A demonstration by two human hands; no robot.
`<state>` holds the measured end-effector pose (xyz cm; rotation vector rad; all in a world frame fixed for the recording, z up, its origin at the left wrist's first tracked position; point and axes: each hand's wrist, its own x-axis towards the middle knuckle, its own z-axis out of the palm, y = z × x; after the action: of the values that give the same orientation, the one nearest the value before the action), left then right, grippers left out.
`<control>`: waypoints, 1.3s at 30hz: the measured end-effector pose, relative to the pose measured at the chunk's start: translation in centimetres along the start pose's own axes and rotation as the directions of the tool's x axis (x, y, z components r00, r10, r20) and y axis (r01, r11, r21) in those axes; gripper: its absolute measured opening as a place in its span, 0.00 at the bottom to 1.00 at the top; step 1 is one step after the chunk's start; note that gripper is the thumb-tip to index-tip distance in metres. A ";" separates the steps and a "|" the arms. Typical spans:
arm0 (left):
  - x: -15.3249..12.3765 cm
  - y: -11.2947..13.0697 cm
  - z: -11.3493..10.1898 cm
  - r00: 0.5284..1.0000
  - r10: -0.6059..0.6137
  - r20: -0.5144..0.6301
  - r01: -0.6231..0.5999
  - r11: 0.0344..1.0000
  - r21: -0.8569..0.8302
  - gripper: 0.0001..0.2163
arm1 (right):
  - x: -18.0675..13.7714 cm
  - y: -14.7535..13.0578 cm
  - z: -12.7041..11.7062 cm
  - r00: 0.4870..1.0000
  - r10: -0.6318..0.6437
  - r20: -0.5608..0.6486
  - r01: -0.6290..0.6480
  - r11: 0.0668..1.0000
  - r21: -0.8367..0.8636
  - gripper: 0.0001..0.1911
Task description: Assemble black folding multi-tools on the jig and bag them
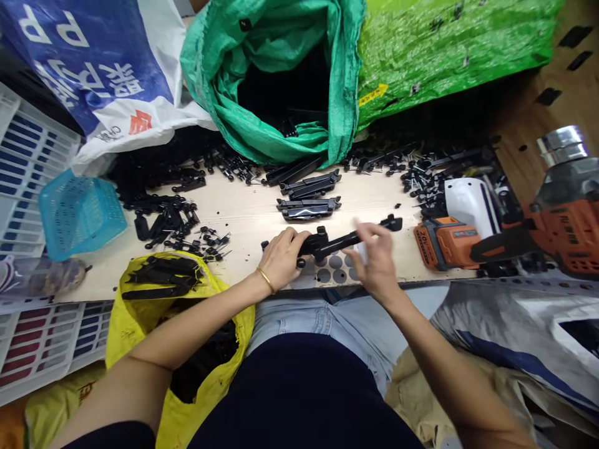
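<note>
My left hand (pixel 282 259), with a gold bangle at the wrist, is closed around one end of a black plastic folding stand (pixel 344 242). The stand lies just above the front edge of the table, its long arm stretched to the right. Over that arm is my right hand (pixel 375 259), blurred by motion, thumb and fingers apart. Whether its fingertips touch the arm is unclear. Beyond my hands, several similar folded black stands (pixel 309 207) are stacked in a row. Grey round spots (pixel 337 275) show on the surface under the arm.
Black parts and screws (pixel 171 218) are heaped left; more (pixel 423 181) lie right, beside an orange cordless power tool (pixel 568 231). A green sack (pixel 206 68) stands behind, a yellow bag (pixel 116 330) at front left. A blue basket (pixel 82 215) sits at the left edge.
</note>
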<state>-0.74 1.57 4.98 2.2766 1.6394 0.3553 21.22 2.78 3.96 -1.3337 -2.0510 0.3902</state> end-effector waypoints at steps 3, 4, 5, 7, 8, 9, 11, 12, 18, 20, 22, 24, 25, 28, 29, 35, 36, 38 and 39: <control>-0.9 1.4 1.2 0.983 -0.138 -0.125 0.114 0.977 -0.179 0.21 | 0.5 -1.2 1.0 0.894 0.405 -0.194 -0.316 0.875 0.367 0.26; -1.2 2.2 1.8 0.977 -0.168 -0.134 0.136 0.966 -0.219 0.22 | 0.8 -1.7 1.7 0.852 0.506 -0.133 -0.378 0.771 0.513 0.24; -1.4 3.1 2.5 0.976 -0.182 -0.120 0.147 0.957 -0.251 0.24 | 1.1 -2.2 2.4 0.817 0.575 -0.042 -0.426 0.651 0.628 0.23; -1.7 4.7 3.7 0.984 -0.172 -0.051 0.148 0.937 -0.315 0.28 | 1.6 -2.9 3.7 0.735 0.669 0.109 -0.514 0.444 0.734 0.22; -1.7 5.3 4.0 0.986 -0.165 -0.009 0.151 0.922 -0.356 0.31 | 1.8 -3.1 4.1 0.687 0.712 0.143 -0.544 0.375 0.750 0.23; -1.7 5.6 4.1 0.986 -0.160 0.038 0.162 0.900 -0.404 0.33 | 2.0 -3.3 4.3 0.649 0.743 0.160 -0.562 0.327 0.759 0.24; -1.2 5.6 3.8 0.974 -0.130 0.187 0.210 0.830 -0.516 0.37 | 2.0 -3.3 4.1 0.626 0.760 0.175 -0.564 0.286 0.775 0.24; -0.9 5.3 3.5 0.955 -0.103 0.279 0.250 0.787 -0.564 0.37 | 2.0 -3.2 3.8 0.631 0.754 0.182 -0.557 0.277 0.783 0.24; 0.0 4.3 3.2 0.869 0.092 0.486 0.425 0.363 -0.829 0.38 | 1.6 -1.8 2.1 0.671 0.689 0.274 -0.575 0.251 0.779 0.24; -0.2 5.0 3.8 0.827 0.100 0.554 0.546 0.093 -0.833 0.36 | 1.4 -1.5 1.8 0.682 0.645 0.344 -0.595 0.217 0.774 0.25; -0.4 6.0 4.4 0.777 0.014 0.629 0.628 -0.094 -0.773 0.37 | 1.2 -1.8 1.7 0.706 0.608 0.363 -0.592 0.225 0.774 0.24; -0.4 6.7 5.0 0.764 -0.091 0.639 0.626 -0.140 -0.767 0.37 | 0.8 -2.3 1.8 0.724 0.611 0.320 -0.576 0.280 0.768 0.23; -0.4 6.8 5.2 0.769 -0.128 0.627 0.614 -0.125 -0.779 0.37 | 0.5 -2.7 2.0 0.727 0.624 0.288 -0.571 0.316 0.757 0.23; -0.3 6.8 5.5 0.782 -0.158 0.603 0.602 -0.062 -0.796 0.37 | -0.3 -3.5 2.7 0.737 0.662 0.135 -0.533 0.446 0.719 0.21; -0.3 6.6 5.5 0.784 -0.173 0.596 0.597 -0.054 -0.801 0.37 | -0.5 -3.8 3.0 0.740 0.669 0.070 -0.510 0.490 0.707 0.20; -0.4 6.8 5.5 0.769 -0.223 0.600 0.595 -0.094 -0.798 0.36 | 0.0 -3.3 3.3 0.740 0.667 0.085 -0.519 0.487 0.702 0.21; -0.4 7.0 5.5 0.764 -0.222 0.605 0.598 -0.107 -0.794 0.36 | 0.3 -3.0 3.1 0.747 0.647 0.155 -0.551 0.471 0.689 0.21; -0.5 7.2 5.8 0.764 -0.235 0.601 0.592 -0.116 -0.797 0.36 | 1.0 -2.4 2.8 0.753 0.604 0.261 -0.596 0.457 0.660 0.22; -0.5 7.3 5.9 0.766 -0.244 0.595 0.586 -0.116 -0.802 0.36 | 1.2 -2.2 2.8 0.754 0.591 0.288 -0.605 0.453 0.655 0.22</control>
<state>7.67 -1.69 2.37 0.5392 1.1422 0.6939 17.53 3.17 3.56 -1.4575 -1.0897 1.3799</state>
